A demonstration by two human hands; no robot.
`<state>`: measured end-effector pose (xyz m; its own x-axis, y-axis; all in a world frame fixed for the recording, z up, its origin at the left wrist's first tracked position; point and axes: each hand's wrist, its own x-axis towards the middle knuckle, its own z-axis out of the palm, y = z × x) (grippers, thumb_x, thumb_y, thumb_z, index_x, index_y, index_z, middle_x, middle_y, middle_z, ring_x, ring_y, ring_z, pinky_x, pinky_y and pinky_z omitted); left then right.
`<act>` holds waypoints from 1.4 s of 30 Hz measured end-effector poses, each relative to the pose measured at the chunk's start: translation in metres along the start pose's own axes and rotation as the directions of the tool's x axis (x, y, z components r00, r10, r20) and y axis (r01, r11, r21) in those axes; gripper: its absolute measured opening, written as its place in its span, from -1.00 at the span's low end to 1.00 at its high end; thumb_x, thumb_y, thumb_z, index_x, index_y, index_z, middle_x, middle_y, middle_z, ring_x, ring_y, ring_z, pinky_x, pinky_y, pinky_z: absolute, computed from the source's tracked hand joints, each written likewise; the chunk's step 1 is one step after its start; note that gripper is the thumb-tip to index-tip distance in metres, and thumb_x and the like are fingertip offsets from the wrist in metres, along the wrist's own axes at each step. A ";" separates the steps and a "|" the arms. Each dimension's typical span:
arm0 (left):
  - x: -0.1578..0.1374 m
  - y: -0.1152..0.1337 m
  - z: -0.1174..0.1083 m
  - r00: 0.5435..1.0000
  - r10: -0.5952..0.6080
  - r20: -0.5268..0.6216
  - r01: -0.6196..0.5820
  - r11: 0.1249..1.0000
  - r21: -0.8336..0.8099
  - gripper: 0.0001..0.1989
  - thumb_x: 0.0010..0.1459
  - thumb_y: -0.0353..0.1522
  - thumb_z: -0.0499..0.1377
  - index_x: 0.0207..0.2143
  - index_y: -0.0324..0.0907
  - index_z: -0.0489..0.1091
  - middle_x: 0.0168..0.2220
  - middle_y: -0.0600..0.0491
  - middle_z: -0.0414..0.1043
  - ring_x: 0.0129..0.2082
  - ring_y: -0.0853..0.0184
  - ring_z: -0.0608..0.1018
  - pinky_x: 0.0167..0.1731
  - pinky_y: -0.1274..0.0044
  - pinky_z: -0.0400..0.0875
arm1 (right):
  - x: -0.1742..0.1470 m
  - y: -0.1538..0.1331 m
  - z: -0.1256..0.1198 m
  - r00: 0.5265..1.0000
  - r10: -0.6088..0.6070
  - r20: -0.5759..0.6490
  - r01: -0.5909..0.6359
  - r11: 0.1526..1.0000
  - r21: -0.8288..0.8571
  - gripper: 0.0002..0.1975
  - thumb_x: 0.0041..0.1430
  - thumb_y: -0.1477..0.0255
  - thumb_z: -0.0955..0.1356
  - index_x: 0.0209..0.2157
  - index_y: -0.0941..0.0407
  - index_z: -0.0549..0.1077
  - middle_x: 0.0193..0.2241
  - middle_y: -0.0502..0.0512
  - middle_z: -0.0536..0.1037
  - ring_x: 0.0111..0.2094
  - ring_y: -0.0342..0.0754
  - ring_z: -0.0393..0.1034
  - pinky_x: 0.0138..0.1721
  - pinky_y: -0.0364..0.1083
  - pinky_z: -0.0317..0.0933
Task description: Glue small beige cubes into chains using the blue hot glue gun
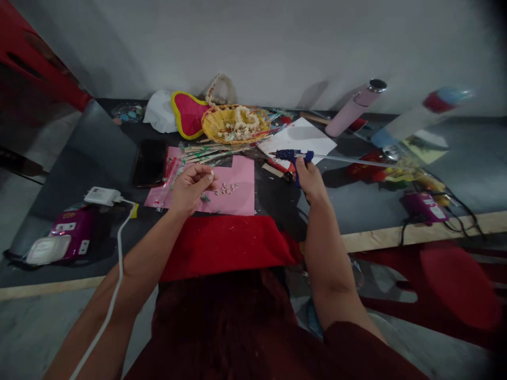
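Note:
My left hand (pixel 189 187) pinches a small pale piece (pixel 212 173) between thumb and fingertips, above a pink sheet (pixel 244 179). Beside those fingers lies a loose cluster of similar small pieces (pixel 226 189) on the sheet. In my right hand (pixel 312 180) is a blue glue gun (pixel 288 154), its nozzle pointing left over a white sheet (pixel 304 134). A long clear glue stick (pixel 356 161) juts out of its back to the right. My fingers wrap the handle; whether the trigger is pressed I cannot tell.
Behind the pink sheet stands a yellow woven basket (pixel 209 125) with beaded strings. A phone (pixel 150 163), a white charger (pixel 103 196) and a purple power box (pixel 75 232) are at left. A pink flask (pixel 352 111) and a bottle (pixel 412 121) stand right. A white cable (pixel 119 264) crosses my left arm.

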<state>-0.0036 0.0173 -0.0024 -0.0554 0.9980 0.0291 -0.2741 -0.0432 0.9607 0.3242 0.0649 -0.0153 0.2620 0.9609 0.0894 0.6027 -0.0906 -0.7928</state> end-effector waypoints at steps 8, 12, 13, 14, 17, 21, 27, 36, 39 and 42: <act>0.001 0.000 -0.002 0.998 0.028 -0.051 -0.029 1.000 -0.011 -0.75 -0.06 -0.34 0.35 -0.29 -0.17 0.42 -0.41 0.11 0.53 -0.47 0.45 0.55 -0.38 0.54 0.53 | 0.006 0.005 -0.015 0.990 0.044 -0.137 -0.074 0.972 -0.223 -0.52 0.20 0.07 0.25 -0.28 0.23 0.50 -0.40 0.23 0.55 -0.33 0.04 0.41 -0.26 -0.02 0.24; 0.001 -0.001 -0.003 0.998 0.038 -0.058 -0.039 0.999 -0.027 -0.75 -0.07 -0.35 0.35 -0.30 -0.17 0.43 -0.41 0.11 0.53 -0.47 0.46 0.55 -0.37 0.54 0.53 | 0.001 -0.003 -0.018 0.966 -0.019 -0.257 -0.096 0.899 -0.427 -0.62 0.18 0.20 0.29 -0.14 0.21 0.49 -0.20 0.31 0.55 -0.14 0.14 0.40 -0.07 0.10 0.22; 0.001 -0.001 -0.003 0.998 0.039 -0.056 -0.041 0.999 -0.033 -0.75 -0.07 -0.35 0.35 -0.30 -0.17 0.42 -0.41 0.10 0.53 -0.48 0.46 0.55 -0.37 0.54 0.53 | -0.003 -0.010 -0.017 0.963 -0.093 -0.253 -0.026 0.901 -0.433 -0.64 0.19 0.25 0.29 -0.11 0.19 0.48 -0.16 0.30 0.54 -0.11 0.13 0.39 -0.04 0.11 0.21; 0.002 -0.002 -0.003 0.998 0.040 -0.054 -0.041 0.999 -0.034 -0.75 -0.07 -0.34 0.35 -0.30 -0.18 0.42 -0.41 0.10 0.53 -0.48 0.46 0.55 -0.37 0.55 0.53 | -0.009 -0.019 -0.013 0.961 -0.179 -0.210 0.078 0.907 -0.415 -0.67 0.19 0.29 0.28 -0.08 0.16 0.47 -0.13 0.28 0.53 -0.11 0.11 0.39 -0.02 0.10 0.21; 0.002 -0.003 -0.003 0.998 0.038 -0.043 -0.038 0.999 -0.008 -0.74 -0.06 -0.33 0.34 -0.29 -0.19 0.42 -0.42 0.10 0.53 -0.50 0.47 0.54 -0.40 0.56 0.52 | -0.028 -0.052 0.010 0.910 -0.394 0.128 0.414 0.885 -0.212 -0.74 0.18 0.41 0.28 -0.12 0.12 0.49 -0.15 0.20 0.55 -0.18 0.04 0.42 -0.09 0.02 0.26; 0.002 -0.004 -0.003 0.998 0.045 -0.034 -0.044 0.998 0.035 -0.74 -0.06 -0.32 0.34 -0.31 -0.20 0.42 -0.43 0.11 0.53 -0.53 0.47 0.53 -0.43 0.58 0.50 | -0.050 -0.084 0.050 0.716 -0.512 0.475 0.609 0.790 -0.067 -0.79 0.18 0.52 0.27 -0.20 0.15 0.50 -0.21 0.18 0.57 -0.19 0.01 0.43 -0.11 -0.03 0.26; 0.000 -0.004 -0.001 0.998 0.058 -0.003 -0.058 0.995 0.083 -0.77 -0.05 -0.33 0.33 -0.31 -0.20 0.43 -0.46 0.11 0.52 -0.54 0.47 0.52 -0.45 0.58 0.50 | -0.053 -0.076 0.080 0.689 -0.475 0.547 0.635 0.759 -0.141 -0.77 0.16 0.58 0.25 -0.24 0.14 0.51 -0.23 0.15 0.55 -0.17 -0.02 0.41 -0.12 -0.10 0.23; 0.000 -0.007 0.002 0.998 0.053 0.022 -0.055 0.990 0.127 -0.78 -0.04 -0.33 0.32 -0.31 -0.19 0.44 -0.45 0.11 0.51 -0.55 0.47 0.52 -0.45 0.56 0.51 | -0.045 -0.064 0.080 0.742 -0.490 0.458 0.600 0.790 -0.127 -0.76 0.27 0.48 0.22 -0.16 0.14 0.50 -0.16 0.17 0.54 -0.13 -0.01 0.41 -0.09 -0.08 0.25; 0.001 -0.008 0.001 0.998 0.061 0.017 -0.062 0.990 0.123 -0.79 -0.04 -0.34 0.32 -0.31 -0.18 0.44 -0.45 0.12 0.51 -0.55 0.47 0.52 -0.45 0.57 0.49 | -0.047 -0.063 0.084 0.736 -0.489 0.467 0.601 0.790 -0.121 -0.76 0.28 0.46 0.24 -0.14 0.11 0.51 -0.14 0.15 0.55 -0.11 -0.01 0.41 -0.09 -0.08 0.25; 0.002 -0.008 -0.001 0.998 0.063 0.006 -0.063 0.991 0.115 -0.78 -0.04 -0.34 0.32 -0.30 -0.18 0.44 -0.44 0.11 0.53 -0.54 0.47 0.52 -0.44 0.57 0.49 | -0.054 -0.070 0.090 0.713 -0.518 0.472 0.624 0.776 -0.091 -0.75 0.30 0.44 0.23 -0.12 0.11 0.51 -0.12 0.14 0.55 -0.10 -0.03 0.41 -0.09 -0.10 0.24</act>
<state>-0.0020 0.0195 -0.0103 -0.0663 0.9936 0.0909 -0.1575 -0.1004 0.9824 0.2003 0.0431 -0.0183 -0.4810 0.8558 0.1901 0.6997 0.5054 -0.5050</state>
